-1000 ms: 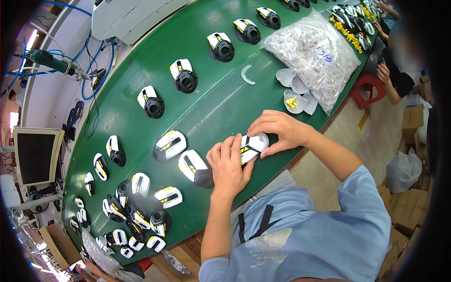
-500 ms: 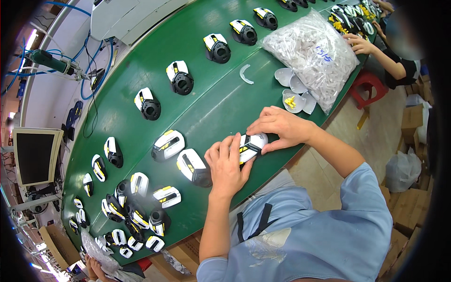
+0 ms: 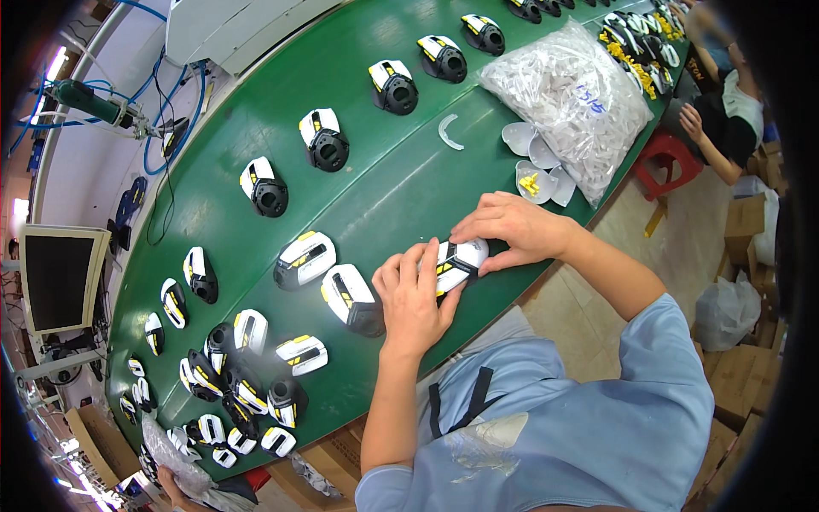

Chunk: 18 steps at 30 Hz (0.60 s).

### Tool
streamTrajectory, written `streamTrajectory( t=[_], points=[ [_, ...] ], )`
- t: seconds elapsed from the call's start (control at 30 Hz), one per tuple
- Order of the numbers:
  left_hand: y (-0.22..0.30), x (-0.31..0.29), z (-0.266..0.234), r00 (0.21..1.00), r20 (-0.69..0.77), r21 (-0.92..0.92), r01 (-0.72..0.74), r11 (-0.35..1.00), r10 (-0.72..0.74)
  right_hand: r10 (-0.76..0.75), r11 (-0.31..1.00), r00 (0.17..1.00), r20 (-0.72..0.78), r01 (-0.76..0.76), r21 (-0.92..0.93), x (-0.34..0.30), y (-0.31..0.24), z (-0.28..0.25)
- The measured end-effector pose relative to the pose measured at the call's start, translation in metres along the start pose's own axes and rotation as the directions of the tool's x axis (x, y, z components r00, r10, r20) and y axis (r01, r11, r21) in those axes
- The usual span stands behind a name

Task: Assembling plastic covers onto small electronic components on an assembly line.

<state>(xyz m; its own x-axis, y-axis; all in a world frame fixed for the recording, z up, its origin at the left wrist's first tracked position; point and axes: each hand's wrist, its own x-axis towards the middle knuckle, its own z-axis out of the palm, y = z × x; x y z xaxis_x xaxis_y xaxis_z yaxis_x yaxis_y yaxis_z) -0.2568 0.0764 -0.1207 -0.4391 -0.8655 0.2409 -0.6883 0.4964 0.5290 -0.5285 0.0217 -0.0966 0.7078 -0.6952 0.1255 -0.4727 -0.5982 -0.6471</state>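
At the near edge of the green table, both hands are on a rounded white plastic housing [image 3: 455,266] with black and yellow trim. My left hand [image 3: 413,299] presses its fingers over the housing's left side. From the right, my right hand [image 3: 517,232] curls around the white end, thumb low and fingers on top. The underside is hidden. Just left of my left hand lies a similar white and black housing [image 3: 351,299], and beyond that another white one [image 3: 305,261] with yellow trim.
The green table [image 3: 388,200] carries a row of housings along its far side and a heap [image 3: 243,388] at left. Right of centre sit a big bag of clear plastic pieces [image 3: 572,98], grey cups [image 3: 533,175] and a curved clear strip [image 3: 449,134]. Cartons [image 3: 742,375] stand at right.
My hands keep their hold on the housing with barely any shift. At the upper right, another person's hand has drawn back from the bag's edge.
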Motion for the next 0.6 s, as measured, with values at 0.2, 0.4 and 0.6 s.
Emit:
streamTrajectory(
  t=[0.2,0.4,0.6],
  points=[
    [-0.002,-0.001,0.001,1.0,-0.008,-0.006,-0.01,1.0,0.01,-0.009,0.999,1.0,-0.023,0.008,-0.044,-0.007,0.002,0.006],
    [0.0,0.001,0.003,1.0,0.012,-0.003,-0.02,1.0,0.02,-0.001,1.0,0.995,-0.103,-0.002,-0.03,-0.016,0.002,0.014],
    [0.006,0.015,0.003,0.999,0.028,0.011,-0.032,0.999,0.031,-0.023,0.999,0.993,-0.114,0.02,-0.028,-0.008,0.009,0.01]
  ],
)
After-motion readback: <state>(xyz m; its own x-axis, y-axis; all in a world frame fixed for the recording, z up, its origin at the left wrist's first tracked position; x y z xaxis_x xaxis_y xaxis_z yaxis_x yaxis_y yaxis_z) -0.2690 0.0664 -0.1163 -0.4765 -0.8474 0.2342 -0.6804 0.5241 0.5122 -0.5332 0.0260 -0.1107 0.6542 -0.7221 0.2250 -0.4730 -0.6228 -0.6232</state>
